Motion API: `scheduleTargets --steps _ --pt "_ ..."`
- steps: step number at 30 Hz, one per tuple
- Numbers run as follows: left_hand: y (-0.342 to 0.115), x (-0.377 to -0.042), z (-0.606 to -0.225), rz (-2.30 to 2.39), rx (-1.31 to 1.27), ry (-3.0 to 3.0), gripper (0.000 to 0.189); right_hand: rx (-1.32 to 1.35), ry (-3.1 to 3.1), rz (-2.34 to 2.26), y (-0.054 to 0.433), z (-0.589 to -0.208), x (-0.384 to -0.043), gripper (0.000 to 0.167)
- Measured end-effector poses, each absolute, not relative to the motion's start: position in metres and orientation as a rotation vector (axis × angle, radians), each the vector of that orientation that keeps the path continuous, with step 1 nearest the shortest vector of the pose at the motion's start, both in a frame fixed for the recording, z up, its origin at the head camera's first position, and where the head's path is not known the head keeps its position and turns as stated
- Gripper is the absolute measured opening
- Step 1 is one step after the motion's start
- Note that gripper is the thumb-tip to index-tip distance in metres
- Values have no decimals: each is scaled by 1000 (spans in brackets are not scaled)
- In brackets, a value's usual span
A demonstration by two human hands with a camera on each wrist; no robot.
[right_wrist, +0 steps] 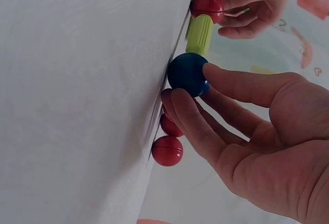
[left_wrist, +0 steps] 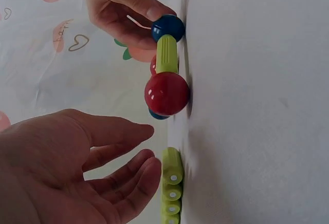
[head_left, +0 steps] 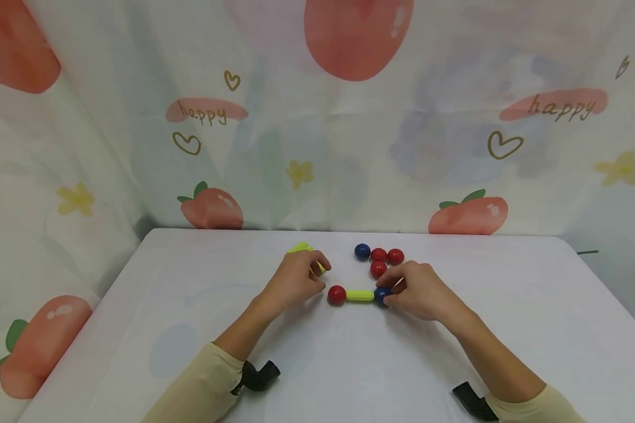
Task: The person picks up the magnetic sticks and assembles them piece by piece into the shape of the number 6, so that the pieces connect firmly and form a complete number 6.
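A red ball [head_left: 336, 295] and a blue ball [head_left: 381, 296] sit at the two ends of a ribbed yellow-green rod [head_left: 360, 295], which lies on the white table. My right hand [head_left: 420, 292] pinches the blue ball between thumb and fingers, plainest in the right wrist view, where that ball [right_wrist: 188, 74] is close up. Just left of the red ball is my left hand [head_left: 296, 276], its fingers loosely bent with a gap between thumb and fingertips and nothing held. The left wrist view shows it apart from the red ball [left_wrist: 167, 94].
Several more yellow-green rods [left_wrist: 172, 166] lie side by side beyond my left hand, partly hidden by it in the head view. Behind the joined piece are three loose red balls [head_left: 378, 255] and one blue ball [head_left: 362, 252]. A printed curtain [head_left: 328, 147] hangs behind the table [head_left: 328, 364].
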State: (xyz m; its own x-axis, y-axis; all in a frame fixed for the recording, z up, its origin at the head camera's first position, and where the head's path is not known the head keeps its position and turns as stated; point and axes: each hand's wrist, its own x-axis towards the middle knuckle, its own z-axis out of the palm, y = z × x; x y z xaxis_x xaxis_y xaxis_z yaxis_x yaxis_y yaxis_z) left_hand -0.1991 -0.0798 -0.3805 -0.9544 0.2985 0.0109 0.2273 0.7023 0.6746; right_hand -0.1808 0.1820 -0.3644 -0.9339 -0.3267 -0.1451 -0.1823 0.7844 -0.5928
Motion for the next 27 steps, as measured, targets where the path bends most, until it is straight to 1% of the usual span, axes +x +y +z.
scheduleTargets --steps 7,14,27 --pt "-74 -215 -388 972 344 2950 25 -384 2738 -873 181 -364 -180 29" --pt "-67 -224 -394 823 272 3015 22 -370 2733 -877 180 -364 -179 30" --pt "-47 -222 -392 417 294 3124 28 -363 2738 -870 180 -364 -178 29"
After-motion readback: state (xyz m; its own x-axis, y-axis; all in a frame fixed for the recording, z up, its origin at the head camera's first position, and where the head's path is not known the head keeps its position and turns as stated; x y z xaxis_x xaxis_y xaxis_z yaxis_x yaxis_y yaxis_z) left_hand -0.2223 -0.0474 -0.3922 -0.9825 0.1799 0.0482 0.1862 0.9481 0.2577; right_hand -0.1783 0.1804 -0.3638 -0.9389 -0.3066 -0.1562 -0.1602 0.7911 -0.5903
